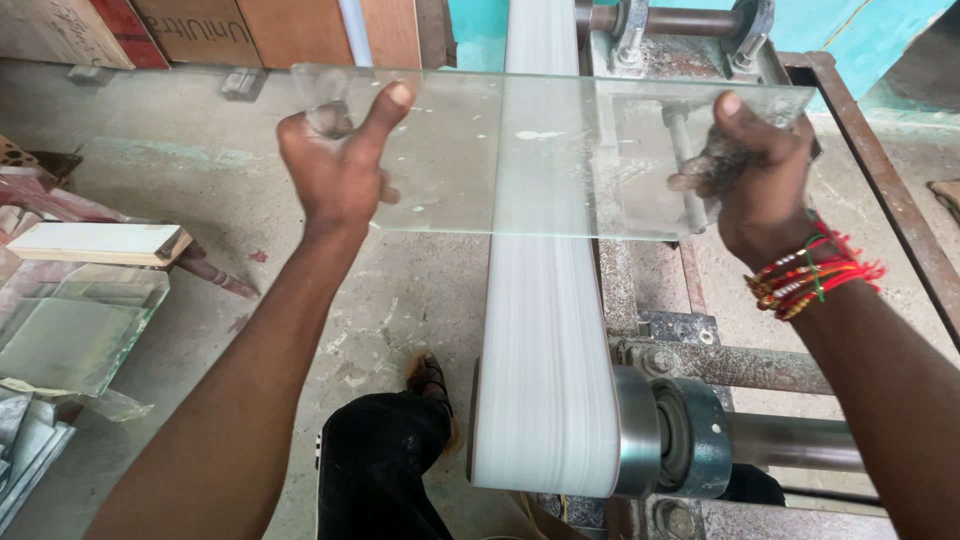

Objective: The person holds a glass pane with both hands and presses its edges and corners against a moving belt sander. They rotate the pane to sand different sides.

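Holding a clear rectangular glass pane [520,150] flat above the white sanding belt [545,330] with my 2 hands. Left hand [335,170] pinches its left end, thumb on top, fingers curled under. Right hand [760,180] clamps the right end likewise. Brown cardboard boxes [200,25] with printed sides stand along the far wall. Stacked glass pieces [70,335] lie at left under a wooden block [100,243].

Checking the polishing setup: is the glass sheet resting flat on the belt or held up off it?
Cannot tell if it touches. Left hand and right hand grip the glass sheet by its ends, level across the white belt.
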